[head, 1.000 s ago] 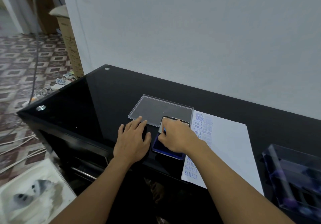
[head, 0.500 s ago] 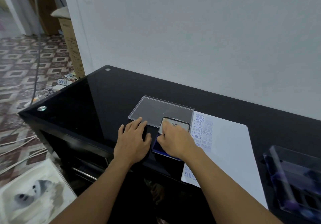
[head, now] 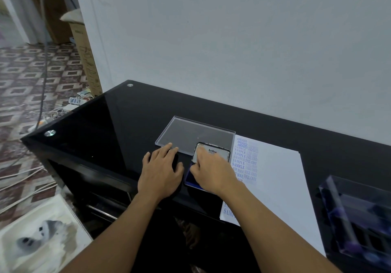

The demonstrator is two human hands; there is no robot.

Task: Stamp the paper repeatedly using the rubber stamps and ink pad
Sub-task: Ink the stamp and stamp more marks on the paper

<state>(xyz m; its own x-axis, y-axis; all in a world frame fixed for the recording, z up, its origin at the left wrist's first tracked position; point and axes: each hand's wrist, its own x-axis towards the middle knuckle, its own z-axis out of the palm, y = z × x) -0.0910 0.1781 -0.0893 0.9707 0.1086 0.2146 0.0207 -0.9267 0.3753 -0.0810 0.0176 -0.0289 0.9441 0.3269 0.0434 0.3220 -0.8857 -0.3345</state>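
A blue ink pad (head: 189, 180) lies open at the near edge of the black table, its lid (head: 213, 152) raised behind it with a white label. My right hand (head: 211, 172) hovers on the pad with curled fingers pinching a small rubber stamp, which the hand almost wholly hides. To the left, my left hand (head: 160, 173) rests flat on the glass top, fingers straight, partly over a dark object I cannot make out. The white paper (head: 277, 179) lies right of the pad, with several blue stamped words down its left side.
A clear plastic lid (head: 190, 131) lies flat behind the hands. A clear box (head: 359, 215) with purple stamps stands at the table's right end. The table's (head: 118, 124) left edge drops to a floor with cables. A wall rises close behind.
My right hand has slid slightly toward me on the ink pad, uncovering more of the labelled lid. My left hand has stayed put.
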